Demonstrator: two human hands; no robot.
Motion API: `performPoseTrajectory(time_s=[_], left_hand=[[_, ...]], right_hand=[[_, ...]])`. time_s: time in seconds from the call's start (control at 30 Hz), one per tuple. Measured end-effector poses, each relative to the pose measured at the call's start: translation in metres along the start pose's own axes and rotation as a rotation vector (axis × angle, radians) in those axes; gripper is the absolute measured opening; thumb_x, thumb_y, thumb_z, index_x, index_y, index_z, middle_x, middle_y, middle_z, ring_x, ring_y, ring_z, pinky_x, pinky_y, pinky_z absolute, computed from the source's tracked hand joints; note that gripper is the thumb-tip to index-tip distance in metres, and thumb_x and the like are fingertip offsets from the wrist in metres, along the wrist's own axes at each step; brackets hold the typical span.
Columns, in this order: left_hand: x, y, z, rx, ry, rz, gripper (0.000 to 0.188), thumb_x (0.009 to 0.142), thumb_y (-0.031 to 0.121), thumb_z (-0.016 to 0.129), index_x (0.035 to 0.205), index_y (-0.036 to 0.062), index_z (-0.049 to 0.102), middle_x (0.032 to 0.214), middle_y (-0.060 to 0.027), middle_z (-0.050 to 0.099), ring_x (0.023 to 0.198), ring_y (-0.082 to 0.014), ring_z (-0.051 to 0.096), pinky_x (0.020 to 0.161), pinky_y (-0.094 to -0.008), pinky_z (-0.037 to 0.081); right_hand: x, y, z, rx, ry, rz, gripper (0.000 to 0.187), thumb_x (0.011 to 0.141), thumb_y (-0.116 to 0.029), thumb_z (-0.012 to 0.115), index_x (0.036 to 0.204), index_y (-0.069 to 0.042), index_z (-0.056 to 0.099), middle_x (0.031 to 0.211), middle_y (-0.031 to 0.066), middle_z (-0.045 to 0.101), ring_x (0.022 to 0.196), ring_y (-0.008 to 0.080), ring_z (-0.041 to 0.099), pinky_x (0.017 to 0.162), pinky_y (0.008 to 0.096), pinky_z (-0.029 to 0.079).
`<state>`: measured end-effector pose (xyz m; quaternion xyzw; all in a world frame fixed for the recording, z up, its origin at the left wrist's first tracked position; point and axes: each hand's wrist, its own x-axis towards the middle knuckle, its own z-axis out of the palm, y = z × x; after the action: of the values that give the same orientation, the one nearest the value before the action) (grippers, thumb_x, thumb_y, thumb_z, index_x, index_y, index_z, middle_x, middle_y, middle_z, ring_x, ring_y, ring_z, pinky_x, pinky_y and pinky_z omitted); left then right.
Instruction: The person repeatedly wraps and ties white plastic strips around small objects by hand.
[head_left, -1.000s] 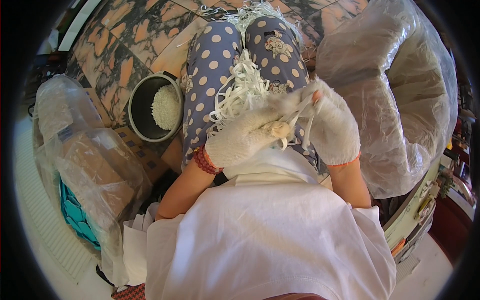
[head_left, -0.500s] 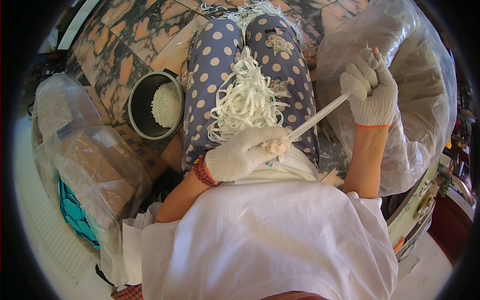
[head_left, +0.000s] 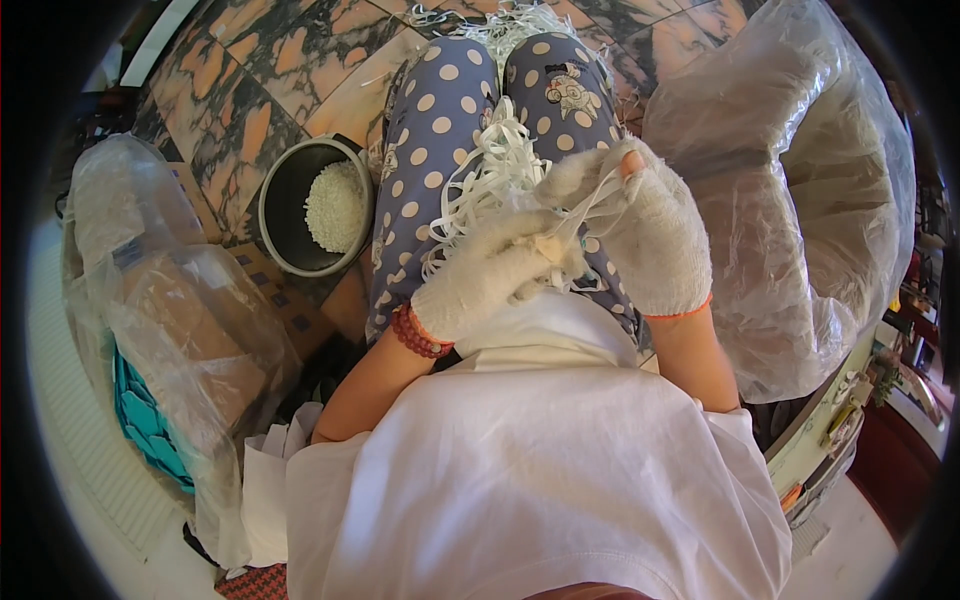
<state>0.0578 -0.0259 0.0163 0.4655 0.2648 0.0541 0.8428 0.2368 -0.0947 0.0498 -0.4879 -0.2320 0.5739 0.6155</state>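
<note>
A thin translucent plastic strip (head_left: 596, 205) runs bunched and looped between my two hands above my lap. My left hand (head_left: 485, 275), in a white knit glove with a red bead bracelet at the wrist, is closed around its lower end. A small pale lump shows at those fingers; what it is I cannot tell. My right hand (head_left: 660, 240), gloved too with a bare fingertip poking out, pinches the strip's upper part close by. Beneath them, a tangled heap of narrow white strips (head_left: 480, 195) lies on my polka-dot trousers, partly hidden by the hands.
Left of my legs stands a dark bucket (head_left: 268, 215) holding white pellets (head_left: 338, 207). Farther left, a clear bag (head_left: 150, 230) covers cardboard, beside turquoise pieces (head_left: 150, 425). A large translucent plastic bag (head_left: 740, 220) stands at right. More white strips (head_left: 520, 22) lie beyond my knees on marbled tiles.
My right hand has come down and left, close to my left hand. The strip, pulled taut between them before, is now slack and looped near the right fingers.
</note>
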Motion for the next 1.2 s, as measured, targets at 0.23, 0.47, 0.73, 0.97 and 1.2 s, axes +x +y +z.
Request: performPoseTrajectory(time_s=[0.23, 0.47, 0.73, 0.97, 1.2], left_hand=[[0.001, -0.009, 0.005, 0.173, -0.11, 0.084, 0.021, 0.104, 0.019, 0.055, 0.105, 0.0045, 0.07, 0.09, 0.002, 0.066, 0.079, -0.0055, 0.057, 0.067, -0.0209, 0.044], [-0.016, -0.019, 0.008, 0.021, -0.123, -0.014, 0.019, 0.103, 0.015, 0.055, 0.104, 0.0005, 0.068, 0.092, 0.0012, 0.063, 0.083, -0.0077, 0.056, 0.075, -0.0222, 0.046], [-0.024, -0.028, 0.015, -0.02, -0.124, -0.042, 0.024, 0.104, 0.022, 0.054, 0.101, 0.002, 0.067, 0.087, 0.0018, 0.06, 0.08, -0.0067, 0.053, 0.074, -0.021, 0.043], [-0.027, -0.019, 0.007, -0.006, 0.014, -0.087, 0.025, 0.106, 0.026, 0.055, 0.097, 0.0057, 0.067, 0.082, 0.0039, 0.056, 0.07, -0.0048, 0.047, 0.062, -0.0205, 0.037], [-0.013, -0.01, -0.011, -0.122, 0.206, -0.029, 0.038, 0.101, 0.015, 0.054, 0.134, -0.0002, 0.063, 0.101, -0.0011, 0.067, 0.081, -0.0067, 0.058, 0.068, -0.0193, 0.044]], right_hand=[[0.01, -0.011, -0.019, 0.585, -0.172, 0.022, 0.028, 0.111, -0.029, 0.05, 0.095, -0.007, 0.059, 0.074, -0.0012, 0.05, 0.067, 0.0127, 0.049, 0.057, 0.0285, 0.046], [0.057, -0.057, -0.099, 0.754, -0.367, -0.044, 0.033, 0.111, -0.019, 0.046, 0.08, -0.009, 0.049, 0.061, -0.0046, 0.028, 0.05, 0.0103, 0.026, 0.045, 0.0275, 0.027], [0.097, -0.067, -0.141, 0.665, -0.201, -0.096, 0.032, 0.11, -0.018, 0.043, 0.081, -0.007, 0.048, 0.062, -0.0041, 0.025, 0.05, 0.0116, 0.023, 0.045, 0.0294, 0.024], [0.113, -0.034, -0.096, 0.419, 0.149, -0.132, 0.028, 0.111, -0.018, 0.041, 0.086, -0.007, 0.05, 0.066, -0.0025, 0.037, 0.055, 0.0109, 0.033, 0.049, 0.0278, 0.029], [0.038, -0.011, -0.027, -0.679, 0.006, -0.084, 0.025, 0.103, -0.018, 0.053, 0.092, 0.0, 0.065, 0.094, 0.0033, 0.069, 0.081, 0.0092, 0.058, 0.076, 0.0231, 0.045]])
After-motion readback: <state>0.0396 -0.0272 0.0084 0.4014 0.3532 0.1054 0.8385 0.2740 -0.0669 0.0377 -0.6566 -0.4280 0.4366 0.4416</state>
